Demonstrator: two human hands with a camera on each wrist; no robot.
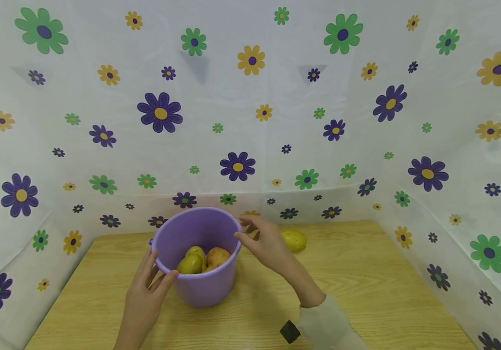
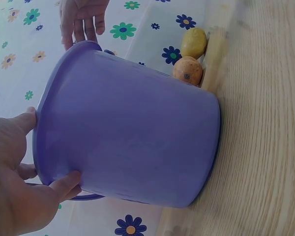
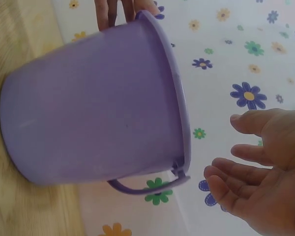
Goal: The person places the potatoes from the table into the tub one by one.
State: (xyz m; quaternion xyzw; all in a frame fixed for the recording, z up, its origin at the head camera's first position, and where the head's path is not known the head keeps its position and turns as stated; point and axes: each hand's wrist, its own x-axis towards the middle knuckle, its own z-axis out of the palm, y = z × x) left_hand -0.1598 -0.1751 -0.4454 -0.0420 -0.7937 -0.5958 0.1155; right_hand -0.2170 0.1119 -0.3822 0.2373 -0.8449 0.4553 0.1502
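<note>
A purple bucket (image 1: 206, 291) stands on the wooden table, its mouth facing up. Inside lie yellow-green fruits (image 1: 190, 263) and a round orange-brown one (image 1: 217, 256). My left hand (image 1: 145, 291) grips the near left rim; in the left wrist view its fingertips lie on the rim and outer wall. My right hand (image 1: 265, 240) is beside the right rim with fingers loosely spread. The right wrist view shows a gap between those fingers (image 3: 236, 184) and the bucket, and nothing in the palm. The bucket's thin purple handle (image 3: 147, 189) hangs down on one side.
A yellow oval fruit (image 1: 294, 240) lies on the table behind my right hand. Next to it, in the left wrist view, sits a round orange-brown fruit (image 2: 188, 71). White flower-printed sheeting (image 1: 250, 136) encloses the table (image 1: 355, 272) at the back and sides. A small black block (image 1: 290, 332) is by my right sleeve.
</note>
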